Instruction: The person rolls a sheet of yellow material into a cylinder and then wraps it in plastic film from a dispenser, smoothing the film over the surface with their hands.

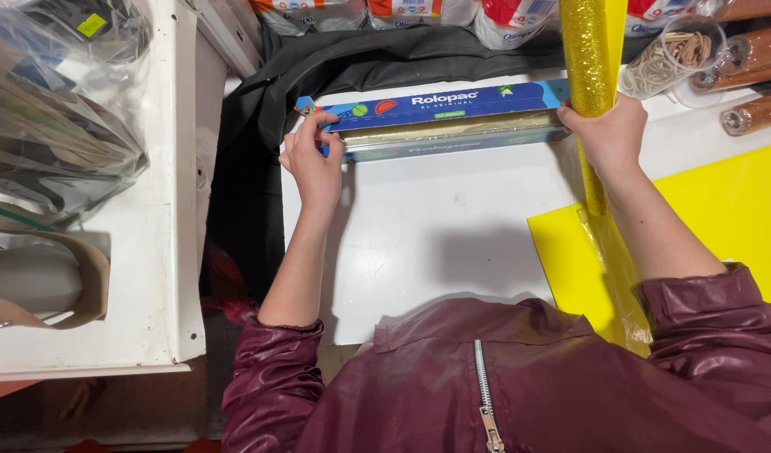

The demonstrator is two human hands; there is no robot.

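A long blue box of cling film (pixel 440 113) lies open across the far side of the white table (pixel 436 235), its roll showing inside. My left hand (pixel 312 159) grips the box's left end. My right hand (pixel 608 134) rests at the box's right end, its fingers closed around an upright gold glitter roll (pixel 584 50) that runs down under the wrist. I cannot tell whether the right hand also touches the box.
A yellow sheet (pixel 721 218) covers the table's right part. A clear tub of rubber bands (pixel 675 54) and copper glitter rolls (pixel 755 50) stand at the back right. Black cloth (pixel 259 126) drapes behind and left. A white shelf (pixel 167 210) holds plastic-wrapped goods at left.
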